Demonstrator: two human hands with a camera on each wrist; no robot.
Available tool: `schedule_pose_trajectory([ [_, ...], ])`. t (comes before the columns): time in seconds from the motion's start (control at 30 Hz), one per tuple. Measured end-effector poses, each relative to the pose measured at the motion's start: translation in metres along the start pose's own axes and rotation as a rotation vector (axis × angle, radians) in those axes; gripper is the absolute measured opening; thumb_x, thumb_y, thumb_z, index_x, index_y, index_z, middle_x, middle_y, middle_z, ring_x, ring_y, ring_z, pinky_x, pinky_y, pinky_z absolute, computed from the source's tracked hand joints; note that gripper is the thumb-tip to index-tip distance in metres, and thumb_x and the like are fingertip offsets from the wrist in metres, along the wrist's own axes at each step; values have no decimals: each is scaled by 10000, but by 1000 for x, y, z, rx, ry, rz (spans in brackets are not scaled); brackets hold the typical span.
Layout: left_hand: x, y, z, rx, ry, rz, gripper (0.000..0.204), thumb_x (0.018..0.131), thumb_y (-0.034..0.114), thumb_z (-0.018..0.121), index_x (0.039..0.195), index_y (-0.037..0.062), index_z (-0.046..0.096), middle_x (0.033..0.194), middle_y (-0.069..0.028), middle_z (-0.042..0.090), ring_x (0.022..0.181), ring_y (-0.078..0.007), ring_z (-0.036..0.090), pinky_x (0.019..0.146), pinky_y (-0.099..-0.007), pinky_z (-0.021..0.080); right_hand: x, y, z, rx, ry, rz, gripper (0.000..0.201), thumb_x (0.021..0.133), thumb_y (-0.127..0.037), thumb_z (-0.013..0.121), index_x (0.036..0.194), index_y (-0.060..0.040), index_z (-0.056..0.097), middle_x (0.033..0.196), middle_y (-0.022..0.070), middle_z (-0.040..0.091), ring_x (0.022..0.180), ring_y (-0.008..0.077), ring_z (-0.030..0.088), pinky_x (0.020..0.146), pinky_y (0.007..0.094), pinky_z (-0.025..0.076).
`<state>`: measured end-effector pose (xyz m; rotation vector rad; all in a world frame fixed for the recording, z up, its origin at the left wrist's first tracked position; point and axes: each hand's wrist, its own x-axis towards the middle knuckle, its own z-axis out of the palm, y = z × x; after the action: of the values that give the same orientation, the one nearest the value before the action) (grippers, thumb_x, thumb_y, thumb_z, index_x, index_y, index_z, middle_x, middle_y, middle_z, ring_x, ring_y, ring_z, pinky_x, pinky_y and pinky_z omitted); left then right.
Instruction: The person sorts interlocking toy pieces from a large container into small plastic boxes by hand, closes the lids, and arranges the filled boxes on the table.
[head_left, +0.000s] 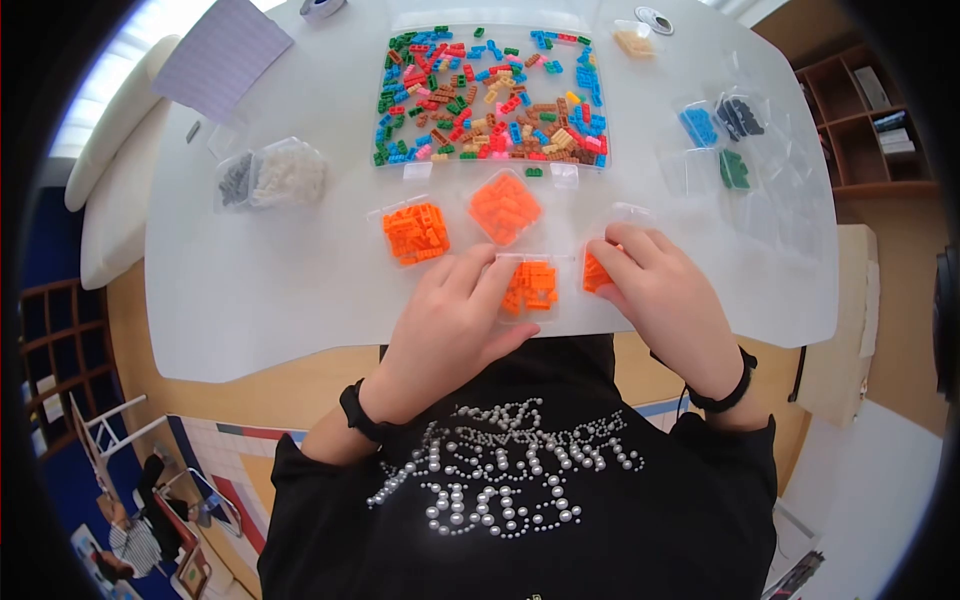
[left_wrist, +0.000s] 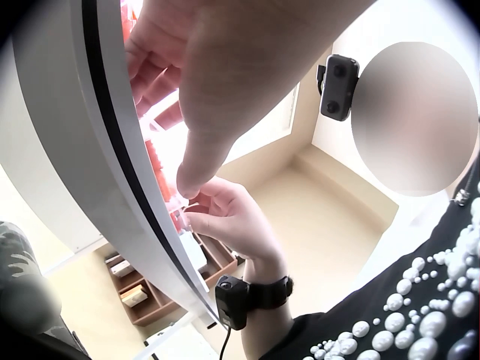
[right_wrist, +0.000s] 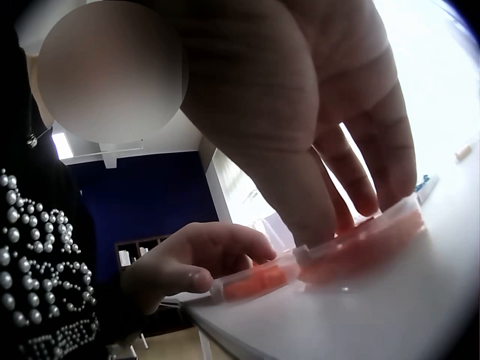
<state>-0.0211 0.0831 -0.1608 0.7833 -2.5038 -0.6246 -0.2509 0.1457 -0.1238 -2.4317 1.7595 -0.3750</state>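
Note:
Four small clear boxes of orange bricks stand near the front of the table. My left hand reaches over the front middle box, fingertips at its far rim and thumb spread wide by its near side. To the right, my right hand holds another orange-brick box between thumb and fingers and covers most of it. The right wrist view shows the right fingers bent down over that box's edge. Beyond the left hand sit an orange-brick box and one turned cornerwise.
A large clear tray of mixed coloured bricks lies at the back. Boxes of grey and white bricks stand left; boxes of blue, black and green bricks stand right. A purple sheet lies back left.

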Motion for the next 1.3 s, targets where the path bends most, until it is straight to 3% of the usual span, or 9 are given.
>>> schedule_pose_trajectory([
  [0.2, 2, 4, 3, 3, -2, -5, 587, 709, 230, 793, 1167, -18, 524, 1110, -154, 554, 952, -310, 572, 840, -383, 473, 7, 0, -2, -44, -60, -63, 215, 696, 29, 600, 897, 3, 528, 892, 124, 557, 905, 286, 597, 754, 350, 518],
  [0.53, 2, 5, -2, -30, -18, -36, 601, 723, 235, 795, 1196, -13, 519, 1133, -164, 549, 998, -321, 568, 863, -390, 469, 10, 1, -6, 9, -157, -10, 231, 739, 29, 616, 957, 16, 538, 945, 137, 574, 909, 312, 607, 777, 372, 526],
  [0.63, -1, 3, -4, -87, 3, -54, 608, 735, 232, 790, 1216, -15, 511, 1137, -166, 546, 1018, -328, 564, 868, -393, 470, 3, -1, -13, 87, 11, -4, 277, 778, -9, 647, 1042, 5, 561, 990, 140, 587, 928, 324, 601, 780, 395, 512],
  [0.8, 0, 2, -3, -135, 12, -89, 482, 760, 179, 771, 1161, 9, 565, 1147, -152, 548, 860, -275, 590, 791, -374, 495, 2, 11, -22, 61, 222, 265, 325, 792, -108, 705, 1086, -47, 579, 999, 136, 598, 929, 329, 592, 765, 392, 487],
  [1.0, -5, 3, -3, -160, 66, -125, 355, 777, 109, 746, 1094, 44, 600, 1090, -132, 554, 746, -215, 596, 688, -328, 503, 3, 25, -10, 333, 18, 416, 161, 827, -61, 677, 945, 11, 594, 853, 133, 609, 717, 290, 611, 645, 339, 485],
  [1.13, -24, 7, -22, -246, 150, -143, 303, 803, 85, 722, 1076, 29, 601, 1051, -120, 569, 767, -186, 610, 674, -292, 498, -16, 23, -13, 392, 146, 456, 97, 843, -43, 650, 885, 26, 597, 785, 136, 600, 628, 253, 591, 582, 310, 468],
  [1.2, -33, 9, -28, -854, -161, -254, 300, 863, 73, 673, 1136, 15, 561, 1043, -96, 590, 817, -141, 617, 697, -259, 494, -27, 15, -22, 384, 128, 433, 92, 830, -24, 651, 891, 24, 602, 779, 131, 603, 620, 232, 586, 566, 300, 461],
  [1.23, -33, 11, -26, -856, -162, -257, 300, 863, 73, 673, 1136, 15, 561, 1043, -96, 590, 817, -141, 617, 697, -259, 494, -31, 8, -26, 385, 125, 435, 92, 830, -24, 651, 891, 24, 602, 779, 131, 603, 620, 232, 586, 566, 300, 461],
  [1.3, -32, 14, -15, -1306, -442, -515, 343, 913, 91, 624, 1219, 8, 494, 1076, -83, 597, 855, -110, 608, 733, -251, 492, -36, -6, -30, 515, 103, 428, 96, 811, -7, 665, 885, 19, 611, 772, 125, 602, 611, 226, 584, 554, 306, 459],
])
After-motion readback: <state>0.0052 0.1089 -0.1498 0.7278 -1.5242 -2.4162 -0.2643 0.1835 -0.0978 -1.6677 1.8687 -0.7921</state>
